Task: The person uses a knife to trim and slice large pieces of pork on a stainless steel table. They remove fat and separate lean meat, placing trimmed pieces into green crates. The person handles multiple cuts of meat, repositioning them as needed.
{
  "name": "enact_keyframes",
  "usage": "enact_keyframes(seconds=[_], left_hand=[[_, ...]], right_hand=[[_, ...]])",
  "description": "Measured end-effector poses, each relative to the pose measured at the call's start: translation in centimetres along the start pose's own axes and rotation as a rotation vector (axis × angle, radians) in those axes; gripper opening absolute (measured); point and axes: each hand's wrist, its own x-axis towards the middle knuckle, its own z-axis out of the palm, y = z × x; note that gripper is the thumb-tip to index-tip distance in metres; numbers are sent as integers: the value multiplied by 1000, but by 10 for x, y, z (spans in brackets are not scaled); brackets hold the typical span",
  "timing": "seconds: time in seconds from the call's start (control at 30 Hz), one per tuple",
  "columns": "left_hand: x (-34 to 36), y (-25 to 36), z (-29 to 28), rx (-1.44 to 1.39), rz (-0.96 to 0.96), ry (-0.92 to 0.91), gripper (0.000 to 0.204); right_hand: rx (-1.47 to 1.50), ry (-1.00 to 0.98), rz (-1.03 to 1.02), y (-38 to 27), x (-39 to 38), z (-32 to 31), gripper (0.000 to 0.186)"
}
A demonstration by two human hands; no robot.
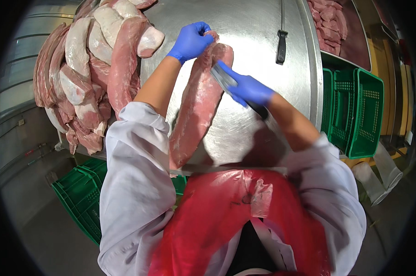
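Note:
A long pink pork loin [196, 108] lies on the steel table [258, 41], stretching from the middle of the top down to the near edge. At its far end my left hand [190, 41], in a blue glove, pinches a small flap of meat. My right hand [248, 87], gloved in blue too, grips a knife [222, 77] with a dark handle. Its blade lies against the right side of the loin near the far end, and motion blurs it somewhat. The fingers of the right hand are wrapped round the knife.
Several pork loins [81, 43] are piled at the left. A black-handled tool [281, 46] lies at the far right of the table. Cut meat [328, 23] fills a tray beyond the right edge. Green crates [367, 112] stand at the right, and another green crate [81, 191] is at lower left.

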Motion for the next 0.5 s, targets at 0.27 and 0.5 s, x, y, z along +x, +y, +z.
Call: enact_keyframes(seconds=[0.27,0.5], left_hand=[[-12,37,14,-56,63,-62,25],[-15,27,-21,-202,23,85,24]], right_hand=[[88,35,45,17,42,19,75],[93,-34,62,10,-46,55,81]])
